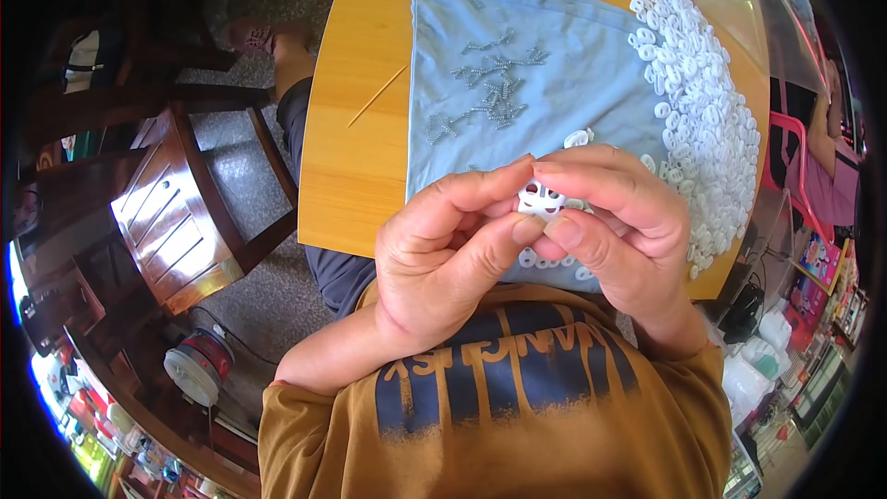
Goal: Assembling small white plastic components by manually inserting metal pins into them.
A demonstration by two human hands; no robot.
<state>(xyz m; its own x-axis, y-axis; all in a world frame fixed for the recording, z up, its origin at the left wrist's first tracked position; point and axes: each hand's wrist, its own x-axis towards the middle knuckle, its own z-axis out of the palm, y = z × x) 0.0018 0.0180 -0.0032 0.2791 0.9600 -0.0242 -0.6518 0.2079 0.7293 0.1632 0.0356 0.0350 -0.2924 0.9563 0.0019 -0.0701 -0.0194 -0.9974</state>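
Observation:
My left hand (443,254) and my right hand (614,226) meet in front of my chest, both pinching one small white plastic part (540,200) between thumbs and fingertips. Beneath them a light blue cloth (517,37) lies on the round wooden table (356,129). Several small metal screws (490,83) are scattered on the cloth's middle. A large heap of white plastic rings (707,120) runs along the cloth's right side. A few white parts (545,263) lie on the cloth just under my hands.
A thin wooden stick (376,95) lies on the bare table left of the cloth. A dark wooden chair (176,212) stands to my left, a spool (199,365) on the floor below it. Another person (836,157) sits at the far right.

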